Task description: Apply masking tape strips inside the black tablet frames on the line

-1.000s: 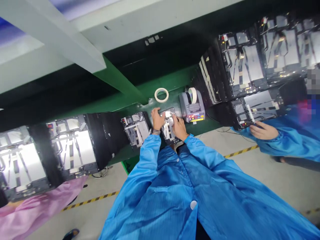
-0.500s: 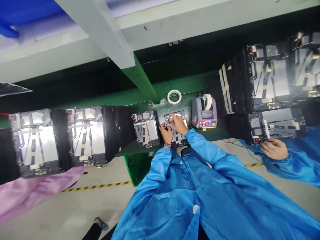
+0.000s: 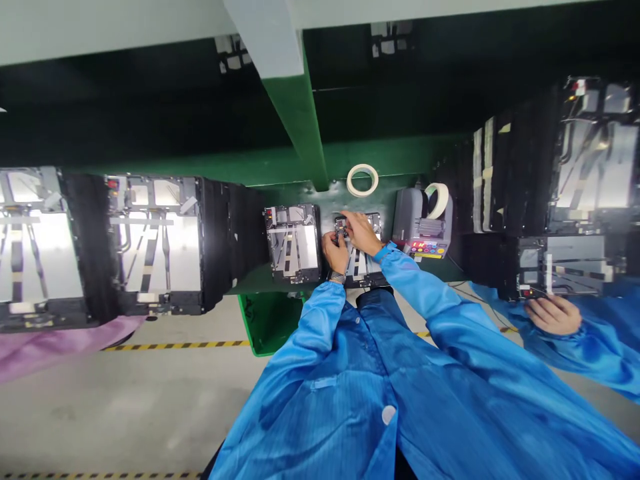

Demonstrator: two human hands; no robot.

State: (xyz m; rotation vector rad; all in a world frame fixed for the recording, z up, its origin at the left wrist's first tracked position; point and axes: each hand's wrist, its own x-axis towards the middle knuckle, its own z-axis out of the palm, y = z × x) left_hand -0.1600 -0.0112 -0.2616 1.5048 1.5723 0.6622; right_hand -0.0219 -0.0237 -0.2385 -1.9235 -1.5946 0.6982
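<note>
A small metal panel assembly (image 3: 365, 263) with silver plates and black strips lies on the green belt straight ahead. My left hand (image 3: 335, 252) rests curled on its left side, fingers pinched at a small part near the top left corner. My right hand (image 3: 361, 230) reaches over the top edge, fingers pinched together at the same spot. What the fingertips hold is too small to name. Both arms wear blue sleeves; a watch sits on the left wrist.
A second panel (image 3: 294, 243) lies just left. A loose tape roll (image 3: 363, 180) and a grey tape dispenser (image 3: 423, 223) sit behind and right. Larger panels line the belt (image 3: 350, 157) both ways. A co-worker's hand (image 3: 553, 315) is at right, a pink sleeve (image 3: 55, 343) at left.
The view has swung, so the belt now looks level. My left hand slid down the panel's left side and my right hand moved to the top left corner; both now meet there.
</note>
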